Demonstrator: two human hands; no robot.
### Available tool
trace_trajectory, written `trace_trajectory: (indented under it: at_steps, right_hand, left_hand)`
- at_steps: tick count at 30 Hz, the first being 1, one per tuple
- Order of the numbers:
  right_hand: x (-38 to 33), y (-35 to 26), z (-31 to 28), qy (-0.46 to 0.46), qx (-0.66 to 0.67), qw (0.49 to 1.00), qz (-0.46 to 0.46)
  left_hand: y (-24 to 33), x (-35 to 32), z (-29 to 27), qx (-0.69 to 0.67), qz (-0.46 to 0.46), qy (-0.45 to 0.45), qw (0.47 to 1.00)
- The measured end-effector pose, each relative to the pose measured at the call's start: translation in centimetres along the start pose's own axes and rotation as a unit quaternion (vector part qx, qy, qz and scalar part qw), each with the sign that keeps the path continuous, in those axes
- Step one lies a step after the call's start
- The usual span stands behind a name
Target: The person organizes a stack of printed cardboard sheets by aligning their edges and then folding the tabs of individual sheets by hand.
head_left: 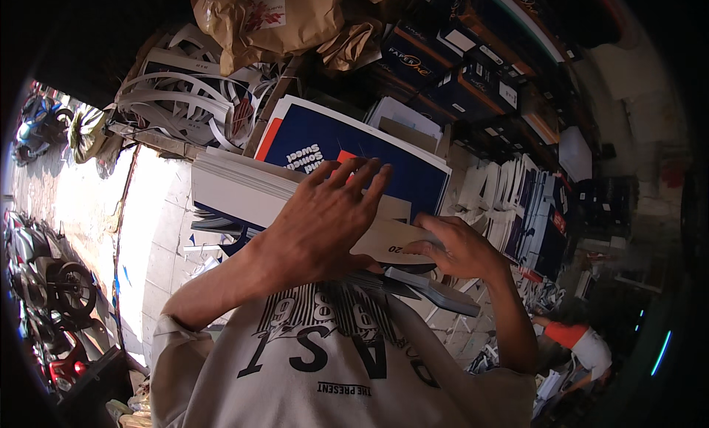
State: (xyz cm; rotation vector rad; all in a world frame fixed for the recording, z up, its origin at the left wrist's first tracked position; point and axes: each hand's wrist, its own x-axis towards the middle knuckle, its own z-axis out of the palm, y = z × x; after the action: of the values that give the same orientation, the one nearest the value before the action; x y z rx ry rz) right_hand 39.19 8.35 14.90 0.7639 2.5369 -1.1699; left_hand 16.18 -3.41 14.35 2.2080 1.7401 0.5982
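A long stack of white card strips point(244, 183) lies across in front of my chest, slanting down to the right. My left hand point(325, 217) is over its middle, fingers stretched out and thumb near the lower edge. The right hand point(461, 247) has its thumb and fingers closed on the right end of the stack. Just beyond lies a pile of large dark blue printed sheets point(295, 132) with white and red print. Below the strips, near my shirt, a smaller bundle of cut sheets point(436, 291) is partly hidden.
A box of curled white paper offcuts point(185, 96) stands at the far left, beside brown wrapping paper point(273, 22). Dark cartons point(421, 59) are stacked at the far right, above piled printed sheets point(517, 206). Motorcycles point(52, 273) stand left; another person point(580, 347) is at lower right.
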Motion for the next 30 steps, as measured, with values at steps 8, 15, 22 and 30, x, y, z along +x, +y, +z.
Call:
trace_trajectory:
  at_steps: [8, 15, 22, 30]
  right_hand:
    - [-5.2, -1.3, 1.3, 0.269, -0.039, 0.958, 0.09]
    - [-5.1, -2.5, 9.4, 0.293, -0.068, 0.951, 0.071]
    - [-0.9, -1.3, 12.1, 0.501, 0.031, 0.864, 0.049]
    - [1.4, 2.2, 12.3, 0.593, 0.01, 0.803, -0.057]
  left_hand:
    - [-0.7, 10.3, 1.5, -0.046, 0.022, -0.513, 0.857]
    - [3.7, 11.0, 4.3, -0.056, 0.047, -0.417, 0.906]
    - [3.9, 10.6, 6.3, 0.044, 0.026, -0.249, 0.967]
    - [3.4, 12.3, 8.7, 0.076, 0.112, -0.165, 0.977]
